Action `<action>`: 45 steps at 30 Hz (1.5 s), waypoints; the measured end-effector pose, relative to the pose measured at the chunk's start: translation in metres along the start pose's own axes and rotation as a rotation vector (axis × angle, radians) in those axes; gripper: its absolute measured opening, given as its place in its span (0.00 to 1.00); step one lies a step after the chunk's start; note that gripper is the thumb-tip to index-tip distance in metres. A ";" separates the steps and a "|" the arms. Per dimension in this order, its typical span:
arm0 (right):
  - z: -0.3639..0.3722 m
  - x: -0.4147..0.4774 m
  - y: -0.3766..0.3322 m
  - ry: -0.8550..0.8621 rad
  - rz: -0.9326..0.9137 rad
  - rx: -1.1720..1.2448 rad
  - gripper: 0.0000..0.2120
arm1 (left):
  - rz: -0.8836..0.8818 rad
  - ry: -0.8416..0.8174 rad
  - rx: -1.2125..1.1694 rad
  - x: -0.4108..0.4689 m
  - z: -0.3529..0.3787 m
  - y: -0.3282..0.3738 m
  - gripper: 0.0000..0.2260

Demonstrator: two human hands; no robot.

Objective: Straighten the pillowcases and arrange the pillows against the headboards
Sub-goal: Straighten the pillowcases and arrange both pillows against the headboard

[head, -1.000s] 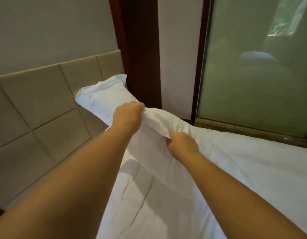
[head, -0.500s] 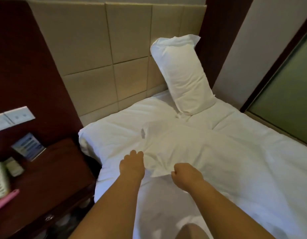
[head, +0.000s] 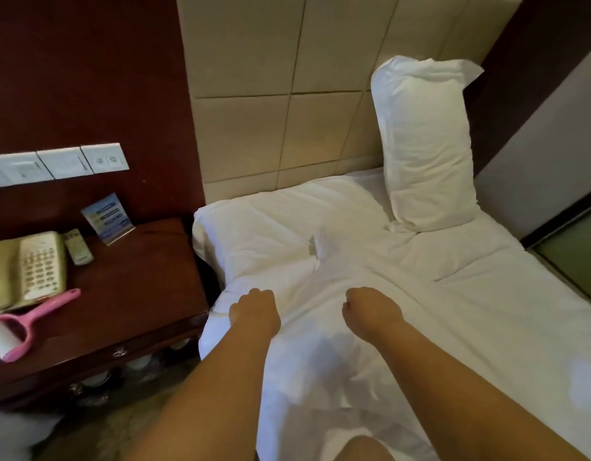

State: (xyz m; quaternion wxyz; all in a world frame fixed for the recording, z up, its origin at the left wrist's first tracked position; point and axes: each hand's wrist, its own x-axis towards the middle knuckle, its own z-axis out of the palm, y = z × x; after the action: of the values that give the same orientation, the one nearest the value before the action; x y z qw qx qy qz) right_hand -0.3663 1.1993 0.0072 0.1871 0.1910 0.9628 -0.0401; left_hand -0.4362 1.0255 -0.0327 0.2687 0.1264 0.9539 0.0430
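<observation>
A white pillow (head: 423, 144) stands on end against the beige padded headboard (head: 270, 94), at the bed's far right corner. A second white pillow in a loose pillowcase (head: 320, 277) lies across the white bed (head: 486, 311), running from the headboard end down towards me. My left hand (head: 254, 311) and my right hand (head: 370, 311) are both closed into fists on the pillowcase fabric, about a hand's width apart. The cloth below my hands is blurred and hangs over the bed's near edge. A small tag (head: 317, 244) shows on the fabric beyond my hands.
A dark wooden nightstand (head: 137, 277) stands left of the bed, holding a cream telephone (head: 28, 267), a remote (head: 77, 246), a blue card (head: 106, 216) and a pink lint roller (head: 28, 324). Wall switches (head: 58, 164) sit above it. A glass panel (head: 580, 254) borders the bed's right side.
My hands have pulled the pillowcase away from the headboard towards me and spread apart. The view has swung left and down, so the nightstand is now in sight. The upright pillow has stayed put.
</observation>
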 end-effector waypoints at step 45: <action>0.121 0.283 0.006 -0.317 -0.603 -0.680 0.29 | -0.296 -0.555 -0.694 0.228 0.138 0.081 0.39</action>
State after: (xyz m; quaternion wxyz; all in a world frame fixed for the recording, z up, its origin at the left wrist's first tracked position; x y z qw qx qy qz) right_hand -0.5650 1.2869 -0.2115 0.3635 -0.1770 0.8934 0.1959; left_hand -0.5339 1.1660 -0.2521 0.5434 -0.1016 0.7829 0.2854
